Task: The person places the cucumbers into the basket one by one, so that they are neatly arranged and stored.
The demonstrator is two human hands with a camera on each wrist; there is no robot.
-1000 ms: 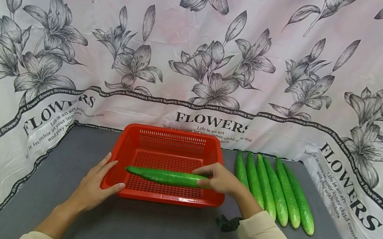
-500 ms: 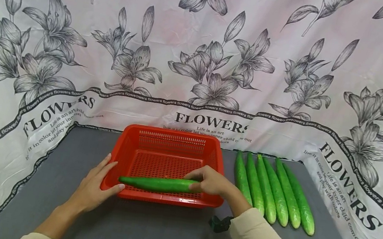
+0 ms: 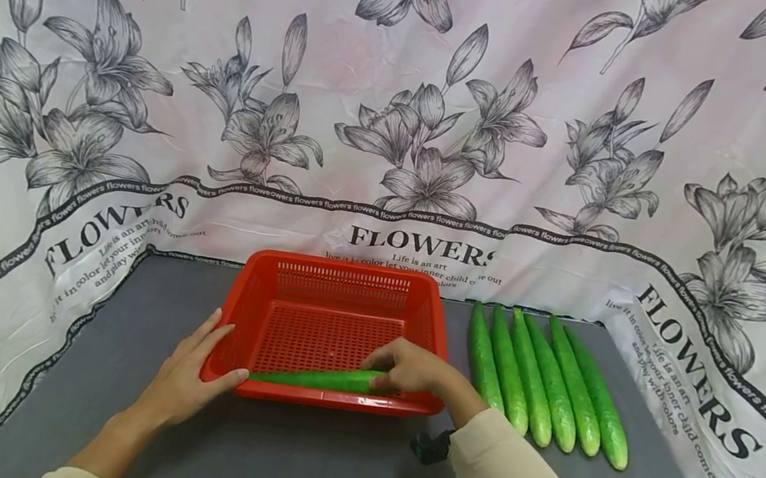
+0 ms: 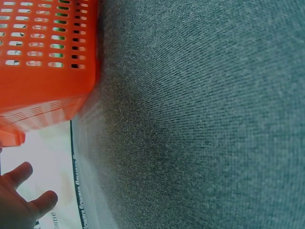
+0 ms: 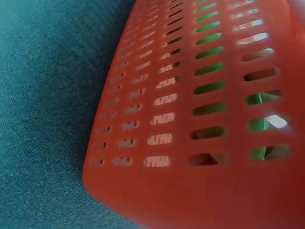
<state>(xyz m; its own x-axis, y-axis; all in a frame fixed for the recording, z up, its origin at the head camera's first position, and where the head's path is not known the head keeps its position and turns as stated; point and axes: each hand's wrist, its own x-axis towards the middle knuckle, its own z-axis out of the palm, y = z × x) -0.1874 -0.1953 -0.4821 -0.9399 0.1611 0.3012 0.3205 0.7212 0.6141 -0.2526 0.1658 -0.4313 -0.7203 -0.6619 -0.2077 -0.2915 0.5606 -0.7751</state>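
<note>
A red plastic basket point(image 3: 347, 269) with slotted walls stands on the grey table. Inside it, along the near wall, lies a long green cucumber point(image 3: 317, 378). My right hand point(image 3: 410, 366) reaches over the right side and grips the cucumber's right end. The near rim hides the cucumber's lower edge. At the basket's left side is my left hand point(image 3: 185, 375), fingers extended along the wall and thumb at the near-left corner. The left wrist view shows fingertips point(image 4: 44, 202) beside the basket wall point(image 4: 43, 86). Green shows through the slots of the wall point(image 5: 219, 186) in the right wrist view.
Several more cucumbers point(image 3: 544, 384) lie side by side on the table to the right of the basket. Behind everything hangs a white cloth point(image 3: 415, 227) printed with flowers. The grey tabletop point(image 3: 313, 473) extends in front of the basket.
My right hand has lowered the cucumber into the basket and brought it towards the near wall. The left hand has stayed at the basket's left side.
</note>
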